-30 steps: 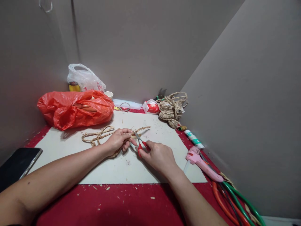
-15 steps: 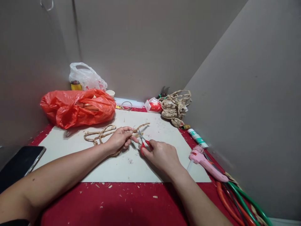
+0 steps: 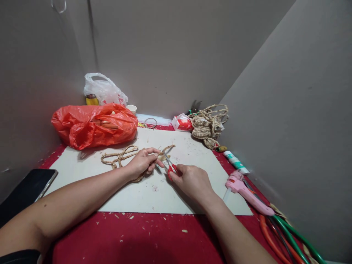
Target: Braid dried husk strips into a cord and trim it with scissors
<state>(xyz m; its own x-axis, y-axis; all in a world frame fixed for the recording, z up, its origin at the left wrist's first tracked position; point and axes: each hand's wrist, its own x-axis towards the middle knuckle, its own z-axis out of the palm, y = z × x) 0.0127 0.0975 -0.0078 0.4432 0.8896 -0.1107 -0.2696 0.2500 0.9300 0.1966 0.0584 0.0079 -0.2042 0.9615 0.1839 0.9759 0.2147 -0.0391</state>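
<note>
Red-handled scissors are in my right hand, its fingers closed around the handles. Their blades point up and to the left, against a brown twisted rope. My left hand pinches that rope close to its end, and a short length sticks out past the fingertips. The rest of the rope lies in loose loops left of and beneath my left hand. Under both hands is a white board. Whether the blades cut into the rope is too small to tell.
An orange-red plastic bag lies back left, a white bag behind it. Rope bundles and a tissue pack sit back right. A pink glue gun and green-handled tool line the right. A phone is left.
The scissors' handles have drawn closer together at the rope. My left hand still pinches the rope. The whole view has shifted slightly.
</note>
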